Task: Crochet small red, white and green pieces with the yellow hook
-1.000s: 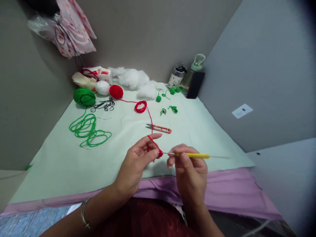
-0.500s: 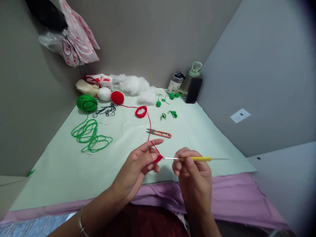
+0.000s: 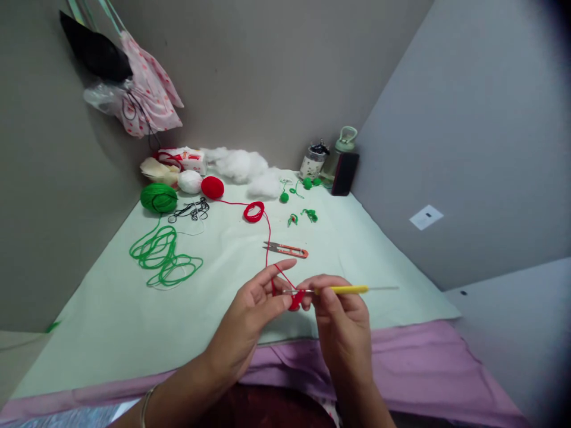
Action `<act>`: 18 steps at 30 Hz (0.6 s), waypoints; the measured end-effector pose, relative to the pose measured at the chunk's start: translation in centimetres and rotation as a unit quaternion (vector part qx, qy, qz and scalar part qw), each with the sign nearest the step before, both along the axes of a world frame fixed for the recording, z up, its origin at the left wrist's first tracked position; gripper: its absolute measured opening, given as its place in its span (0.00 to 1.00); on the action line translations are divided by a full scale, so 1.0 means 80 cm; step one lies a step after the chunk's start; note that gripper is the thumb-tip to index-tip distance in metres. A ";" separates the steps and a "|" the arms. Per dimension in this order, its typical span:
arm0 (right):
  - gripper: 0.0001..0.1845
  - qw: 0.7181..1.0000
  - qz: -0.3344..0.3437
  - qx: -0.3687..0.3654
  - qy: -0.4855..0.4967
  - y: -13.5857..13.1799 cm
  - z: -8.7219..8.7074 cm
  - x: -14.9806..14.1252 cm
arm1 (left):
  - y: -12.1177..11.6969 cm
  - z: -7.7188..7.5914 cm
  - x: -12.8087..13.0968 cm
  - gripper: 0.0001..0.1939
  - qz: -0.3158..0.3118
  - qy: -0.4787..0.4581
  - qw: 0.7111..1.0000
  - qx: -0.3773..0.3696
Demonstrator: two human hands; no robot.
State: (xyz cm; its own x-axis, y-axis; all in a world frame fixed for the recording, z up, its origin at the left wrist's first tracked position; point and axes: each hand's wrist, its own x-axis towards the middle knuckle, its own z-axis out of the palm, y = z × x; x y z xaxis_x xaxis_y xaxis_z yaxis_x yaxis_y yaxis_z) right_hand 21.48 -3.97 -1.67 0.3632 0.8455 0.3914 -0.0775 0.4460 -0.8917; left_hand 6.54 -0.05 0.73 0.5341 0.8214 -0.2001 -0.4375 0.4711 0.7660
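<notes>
My left hand (image 3: 256,309) pinches a small red crochet piece (image 3: 295,301) between thumb and fingers, its index finger stretched out with red yarn (image 3: 284,274) over it. In my right hand (image 3: 341,309) is a crochet hook with a yellow handle (image 3: 348,290). The hook's metal shaft passes at the red piece, its tip near my left fingers. From my left hand the yarn runs up the table to a loose red coil (image 3: 254,212) and on to a red yarn ball (image 3: 213,188). Thread snips (image 3: 288,249) with orange handles lie just beyond my hands.
A green yarn ball (image 3: 159,198) and loops of green yarn (image 3: 163,255) lie on the left. White stuffing (image 3: 243,166) sits at the back. Small green crocheted pieces (image 3: 309,216), a phone (image 3: 345,174) and a bottle (image 3: 332,160) are at the back right.
My right hand has moved left, bringing the hook from the edge of the red piece across it. The hands are now closer together. The view has shifted slightly.
</notes>
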 end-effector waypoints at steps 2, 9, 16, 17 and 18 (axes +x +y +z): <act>0.09 0.999 0.024 -0.015 0.029 0.001 0.004 0.002 | 0.002 0.000 -0.002 0.24 0.006 0.010 1.000 0.004; 0.13 0.977 -0.049 0.049 -0.202 -0.022 0.005 0.001 | 0.002 -0.004 -0.006 0.22 0.055 0.055 0.994 0.078; 0.22 0.833 -0.158 0.153 -0.509 -0.023 -0.004 -0.001 | -0.001 -0.003 -0.002 0.30 0.030 0.003 0.999 -0.019; 0.22 0.842 -0.162 0.147 -0.493 -0.023 -0.005 -0.002 | 0.000 -0.003 -0.002 0.29 0.010 -0.016 0.998 -0.054; 0.21 0.863 -0.159 0.138 -0.460 -0.022 -0.006 -0.002 | 0.002 -0.003 -0.003 0.28 -0.009 -0.031 0.996 -0.087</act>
